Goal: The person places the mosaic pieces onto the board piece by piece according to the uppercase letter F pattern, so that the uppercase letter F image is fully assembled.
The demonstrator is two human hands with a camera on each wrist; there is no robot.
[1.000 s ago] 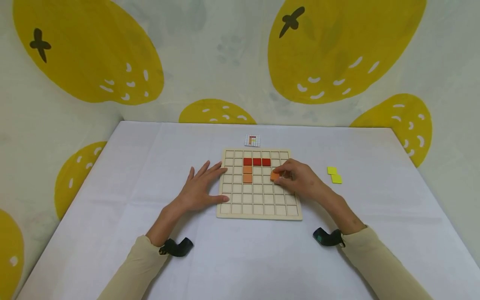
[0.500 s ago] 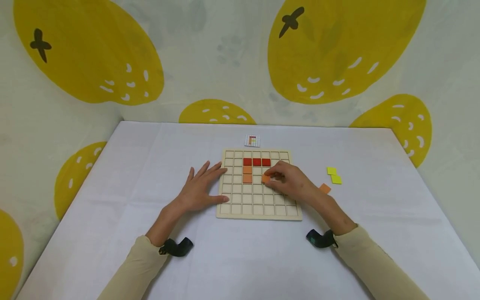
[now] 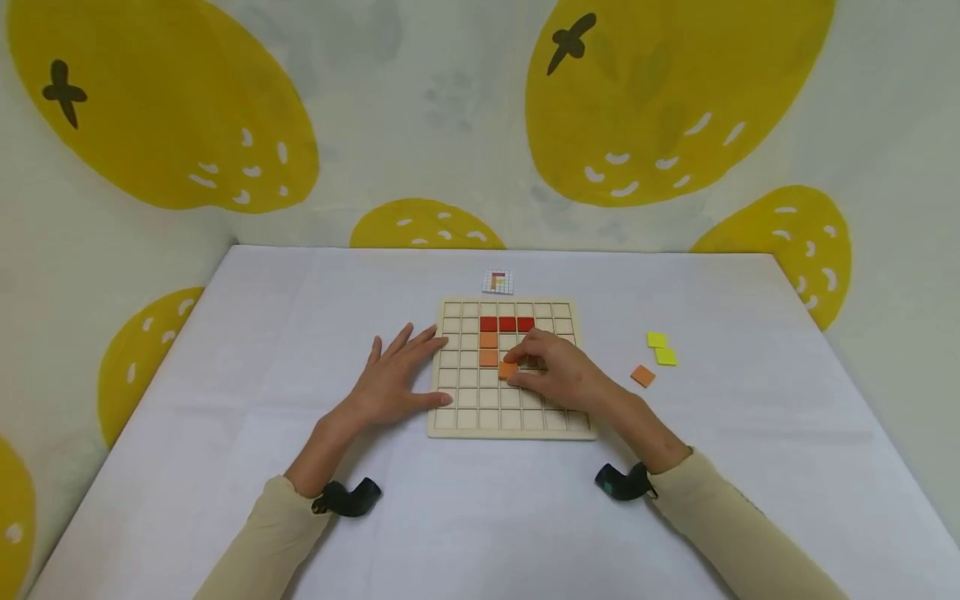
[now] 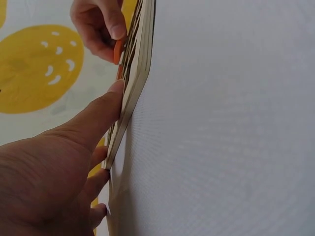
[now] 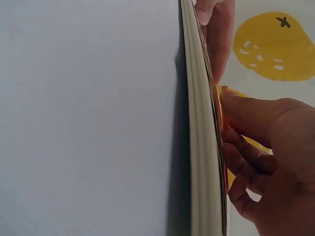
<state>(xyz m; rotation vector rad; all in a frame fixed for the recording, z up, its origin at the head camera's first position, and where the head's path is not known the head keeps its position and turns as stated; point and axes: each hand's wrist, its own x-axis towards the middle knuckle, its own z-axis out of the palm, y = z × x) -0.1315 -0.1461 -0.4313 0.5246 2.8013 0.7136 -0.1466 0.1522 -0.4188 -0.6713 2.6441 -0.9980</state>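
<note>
A wooden grid board [image 3: 510, 422] lies on the white table. Three red tiles [image 3: 507, 324] form a row in it, and two orange tiles [image 3: 488, 348] sit below the leftmost red one. The right hand [image 3: 566, 372] pinches another orange tile [image 3: 507, 370] between thumb and finger, just right of and below the lower orange tile. In the left wrist view this pinched tile [image 4: 117, 52] stands on edge at the board. The left hand [image 3: 390, 385], fingers spread, rests on the board's left edge; its thumb [image 4: 106, 105] touches the rim.
Right of the board lie one loose orange tile [image 3: 642, 376] and two yellow tiles [image 3: 665, 357] whose corners meet. Behind the board is a small pattern card [image 3: 498, 282]. A black wrist device [image 3: 624, 482] hangs at the right sleeve, another [image 3: 348, 497] at the left.
The right hand has carried the pinched orange tile leftward across the board and slightly nearer the person. The loose orange tile on the table has come into view. The left hand keeps its place on the board.
</note>
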